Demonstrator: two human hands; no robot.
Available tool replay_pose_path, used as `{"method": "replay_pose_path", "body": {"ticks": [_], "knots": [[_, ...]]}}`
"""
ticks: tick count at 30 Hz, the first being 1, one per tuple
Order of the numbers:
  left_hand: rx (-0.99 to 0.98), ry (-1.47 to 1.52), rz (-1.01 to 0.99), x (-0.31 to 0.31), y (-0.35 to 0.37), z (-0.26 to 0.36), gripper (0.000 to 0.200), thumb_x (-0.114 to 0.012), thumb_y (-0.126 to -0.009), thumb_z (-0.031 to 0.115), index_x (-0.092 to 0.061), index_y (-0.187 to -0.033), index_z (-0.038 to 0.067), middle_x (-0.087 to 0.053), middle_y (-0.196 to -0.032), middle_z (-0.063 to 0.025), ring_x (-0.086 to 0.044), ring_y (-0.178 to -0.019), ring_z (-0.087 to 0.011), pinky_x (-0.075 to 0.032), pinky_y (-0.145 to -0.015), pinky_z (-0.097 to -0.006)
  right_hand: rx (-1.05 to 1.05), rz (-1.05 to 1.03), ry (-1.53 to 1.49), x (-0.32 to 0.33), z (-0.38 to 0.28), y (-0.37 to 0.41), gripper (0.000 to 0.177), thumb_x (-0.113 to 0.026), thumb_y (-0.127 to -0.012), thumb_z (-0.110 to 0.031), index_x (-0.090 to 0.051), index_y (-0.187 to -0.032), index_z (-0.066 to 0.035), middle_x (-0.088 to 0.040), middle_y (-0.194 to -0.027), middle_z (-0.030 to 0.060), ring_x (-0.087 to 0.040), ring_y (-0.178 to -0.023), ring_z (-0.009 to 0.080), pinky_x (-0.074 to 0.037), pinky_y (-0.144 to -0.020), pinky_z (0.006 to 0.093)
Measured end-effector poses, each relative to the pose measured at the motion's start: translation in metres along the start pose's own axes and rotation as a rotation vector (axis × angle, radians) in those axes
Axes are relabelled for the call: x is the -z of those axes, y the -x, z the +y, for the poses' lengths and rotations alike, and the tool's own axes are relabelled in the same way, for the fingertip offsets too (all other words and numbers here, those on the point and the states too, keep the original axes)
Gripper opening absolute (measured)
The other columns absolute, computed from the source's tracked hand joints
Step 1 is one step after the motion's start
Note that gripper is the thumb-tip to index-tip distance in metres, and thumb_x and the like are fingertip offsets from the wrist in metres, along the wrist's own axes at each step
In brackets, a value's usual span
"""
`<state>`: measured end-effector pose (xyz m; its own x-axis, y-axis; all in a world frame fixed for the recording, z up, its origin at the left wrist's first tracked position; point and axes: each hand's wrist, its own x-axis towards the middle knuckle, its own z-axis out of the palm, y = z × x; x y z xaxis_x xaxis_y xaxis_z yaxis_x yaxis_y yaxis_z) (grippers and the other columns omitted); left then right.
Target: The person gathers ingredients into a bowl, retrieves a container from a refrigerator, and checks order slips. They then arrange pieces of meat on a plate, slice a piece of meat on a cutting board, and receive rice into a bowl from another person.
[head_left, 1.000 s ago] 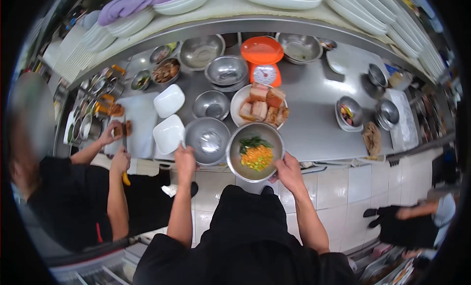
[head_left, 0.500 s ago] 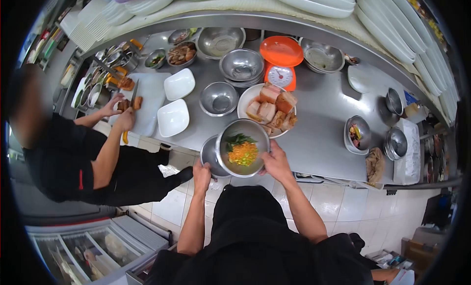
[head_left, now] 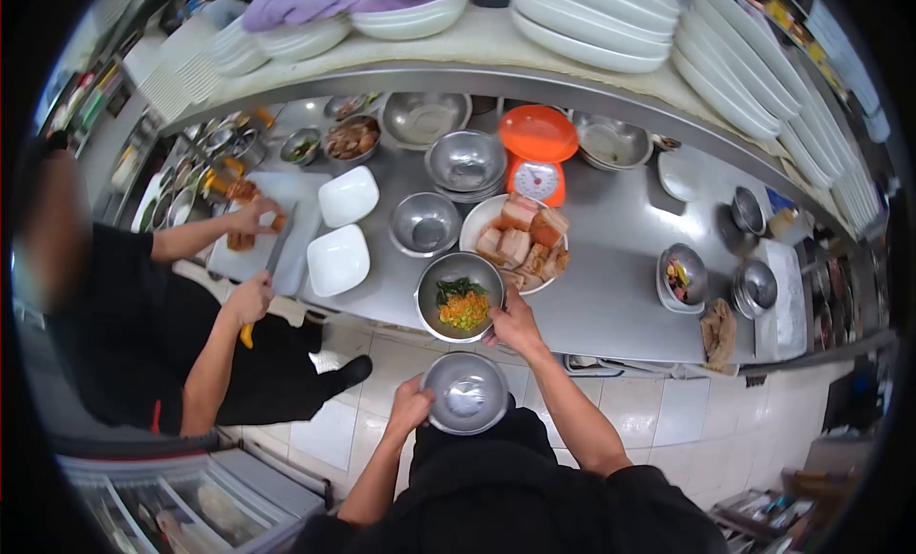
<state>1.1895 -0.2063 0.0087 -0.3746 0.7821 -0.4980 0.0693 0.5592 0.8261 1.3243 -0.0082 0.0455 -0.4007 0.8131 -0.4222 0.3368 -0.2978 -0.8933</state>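
Note:
My right hand grips the rim of a metal mixing bowl at the front edge of the steel counter. Inside it lie dark green leaves and a chopped orange and yellow-green mix. Lower down, close to my body, my left hand is closed on the left rim of a second metal bowl, which looks bare inside. Just behind the filled bowl stands a white bowl heaped with thick pork belly pieces.
A co-worker at left holds a knife over a white cutting board with browned meat. Two white square dishes, metal bowls and an orange scale stand on the counter. Stacked plates line the shelf above.
The second bowl, earlier partly behind the filled one, has come down toward my body with my left hand. The filled bowl stays in my right hand. The co-worker's knife has moved off the meat.

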Motion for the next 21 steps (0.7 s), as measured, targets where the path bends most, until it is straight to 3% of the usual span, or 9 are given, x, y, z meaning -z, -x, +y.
{"method": "replay_pose_path", "body": {"ticks": [4,5,6,7,8,14,19,20,21], "knots": [[-0.054,0.068,0.111,0.001,-0.005,0.009,0.03,-0.047,-0.073,0.009,-0.062,-0.096,-0.002,-0.059,-0.06,-0.0141,-0.053,-0.039,-0.0196,-0.045,-0.038,-0.0323,0.004,0.132,-0.205,0.035,0.012,0.029,0.038,-0.045,-0.082,-0.005,-0.037,-0.118,0.005,-0.062,-0.073,0.0204,-0.063,-0.051,0.025,-0.054,-0.044,0.0326],[-0.203,-0.139,0.156,-0.011,-0.035,-0.033,0.027,-0.048,-0.074,0.011,-0.062,-0.093,-0.003,-0.059,-0.058,-0.0151,-0.054,-0.041,-0.019,-0.046,-0.04,-0.0336,0.038,0.174,-0.26,0.046,0.009,0.04,0.036,-0.045,-0.082,-0.005,-0.038,-0.116,0.005,-0.062,-0.073,0.0199,-0.063,-0.05,0.0246,-0.054,-0.044,0.0319],[-0.131,-0.076,0.055,-0.027,-0.023,0.015,0.026,-0.049,-0.075,0.012,-0.062,-0.091,-0.003,-0.059,-0.058,-0.0145,-0.057,-0.045,-0.0195,-0.047,-0.044,-0.035,0.064,0.279,-0.25,0.057,0.004,0.056,0.035,-0.045,-0.082,-0.005,-0.038,-0.114,0.006,-0.062,-0.075,0.0198,-0.063,-0.05,0.0242,-0.053,-0.043,0.0316],[-0.285,-0.099,0.01,-0.047,-0.031,0.026,0.027,-0.049,-0.076,0.014,-0.061,-0.092,-0.005,-0.058,-0.055,-0.013,-0.06,-0.048,-0.0198,-0.048,-0.047,-0.0354,0.095,0.371,-0.233,0.07,-0.003,0.071,0.033,-0.045,-0.082,-0.004,-0.038,-0.113,0.007,-0.062,-0.076,0.0198,-0.062,-0.05,0.0237,-0.053,-0.042,0.0312],[-0.13,-0.039,-0.116,-0.068,-0.039,0.042,0.03,-0.051,-0.077,0.015,-0.057,-0.097,-0.007,-0.058,-0.054,-0.0141,-0.061,-0.049,-0.0208,-0.048,-0.048,-0.0359,0.077,0.444,-0.25,0.083,-0.006,0.083,0.038,-0.047,-0.082,-0.005,-0.036,-0.117,0.006,-0.062,-0.08,0.0205,-0.061,-0.049,0.0231,-0.052,-0.041,0.0297],[-0.199,-0.049,-0.415,-0.183,-0.092,0.097,0.05,-0.055,-0.085,0.029,-0.048,-0.119,-0.008,-0.062,-0.065,-0.0196,-0.063,-0.049,-0.0241,-0.052,-0.052,-0.0377,0.17,0.69,-0.442,0.135,0.017,0.114,0.04,-0.045,-0.08,-0.004,-0.039,-0.119,0.002,-0.06,-0.081,0.0162,-0.061,-0.053,0.0225,-0.05,-0.038,0.0276],[-0.264,-0.434,-0.406,-0.141,-0.085,0.19,0.051,-0.058,-0.083,0.047,-0.064,-0.1,-0.001,-0.067,-0.075,-0.0159,-0.066,-0.067,-0.0285,-0.052,-0.067,-0.0382,0.08,0.776,-0.524,0.168,0.05,0.115,0.047,-0.042,-0.078,-0.002,-0.03,-0.124,0.003,-0.058,-0.076,0.019,-0.058,-0.044,0.0243,-0.051,-0.036,0.0302],[-0.739,-0.508,-0.119,-0.114,-0.079,0.215,0.056,-0.059,-0.082,0.051,-0.063,-0.104,0.0,-0.065,-0.075,-0.0104,-0.066,-0.072,-0.0239,-0.052,-0.068,-0.0343,0.084,0.736,-0.528,0.173,0.053,0.116,0.047,-0.042,-0.078,-0.002,-0.03,-0.124,0.003,-0.058,-0.076,0.019,-0.058,-0.044,0.0243,-0.051,-0.036,0.0302],[-0.578,-0.403,-0.02,-0.087,-0.074,0.26,0.045,-0.067,-0.079,0.041,-0.064,-0.102,0.003,-0.066,-0.08,-0.0088,-0.065,-0.08,-0.0246,-0.05,-0.074,-0.0345,0.085,0.687,-0.534,0.179,0.055,0.118,0.048,-0.042,-0.078,-0.002,-0.029,-0.124,0.003,-0.058,-0.076,0.0196,-0.058,-0.043,0.0248,-0.051,-0.035,0.03]]}}
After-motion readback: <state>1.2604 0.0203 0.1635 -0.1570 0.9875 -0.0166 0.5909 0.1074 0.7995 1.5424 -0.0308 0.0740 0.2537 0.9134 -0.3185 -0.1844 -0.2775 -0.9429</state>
